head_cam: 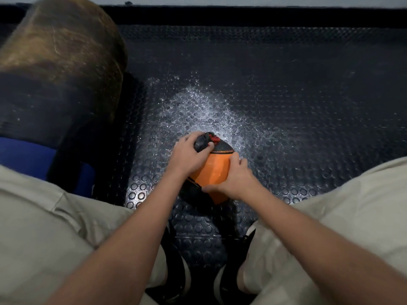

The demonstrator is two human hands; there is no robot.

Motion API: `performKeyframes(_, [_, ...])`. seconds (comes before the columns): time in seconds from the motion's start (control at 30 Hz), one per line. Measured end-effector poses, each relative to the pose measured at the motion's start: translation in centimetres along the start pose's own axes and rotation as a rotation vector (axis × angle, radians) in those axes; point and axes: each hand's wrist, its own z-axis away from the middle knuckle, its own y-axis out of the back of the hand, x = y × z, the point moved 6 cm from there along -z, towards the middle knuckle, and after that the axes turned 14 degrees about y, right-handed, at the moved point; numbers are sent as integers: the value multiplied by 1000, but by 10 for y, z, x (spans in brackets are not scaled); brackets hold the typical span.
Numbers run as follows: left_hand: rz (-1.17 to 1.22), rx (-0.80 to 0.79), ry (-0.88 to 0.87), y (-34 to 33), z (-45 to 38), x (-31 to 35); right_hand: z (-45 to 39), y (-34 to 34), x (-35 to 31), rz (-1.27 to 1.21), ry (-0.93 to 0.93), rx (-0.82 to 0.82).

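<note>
An orange spray bottle (214,172) with a black and red pump head (207,140) is held tilted forward just above the studded floor. My left hand (187,155) grips the pump head, fingers curled over it. My right hand (237,179) grips the orange body from the right side. A fan of fine droplets (204,108) spreads on the floor beyond the nozzle.
The floor is a black rubber mat (286,84) with round studs. A large brown and black cylinder (57,73) with a blue band stands at the left. My knees in beige trousers (44,227) flank the bottle, and my dark shoes (178,274) are below.
</note>
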Motion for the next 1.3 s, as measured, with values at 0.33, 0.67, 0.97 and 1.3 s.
performKeyframes(0.33, [-21,-8,53,-2,-12,-8,-27,33,-7,268,260,-212])
performKeyframes(0.67, [77,58,245,5,-16,-22,-38,38,-5,160,225,-102])
performKeyframes(0.97, [198,-12,390,5,-12,-41,-36,36,3,130,157,-168])
performKeyframes(1.3, [195,-16,468,7,-24,-53,-36,32,10,32,61,-127])
